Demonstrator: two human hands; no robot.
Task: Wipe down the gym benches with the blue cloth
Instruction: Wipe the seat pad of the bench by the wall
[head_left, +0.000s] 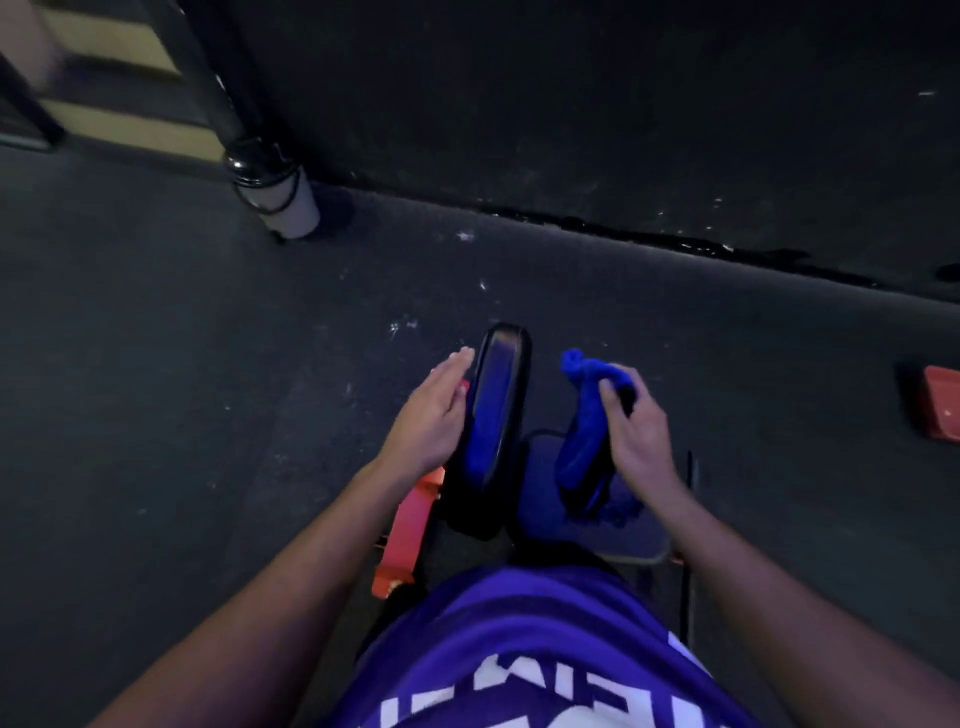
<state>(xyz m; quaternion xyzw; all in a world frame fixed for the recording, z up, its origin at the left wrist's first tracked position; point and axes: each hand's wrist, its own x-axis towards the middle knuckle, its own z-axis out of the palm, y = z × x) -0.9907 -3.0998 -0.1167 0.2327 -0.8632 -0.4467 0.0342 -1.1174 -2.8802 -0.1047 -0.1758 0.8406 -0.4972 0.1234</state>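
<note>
A black post with a white foot stands far left on the dark floor. Nearer, a red frame shows under the left hand, whose fingers are straight and flat against the side of the upright black pad. Right of the pad lies the seat, and above it the right hand grips the bunched blue cloth, which hangs down to the seat. A red block sits at the far right edge.
</note>
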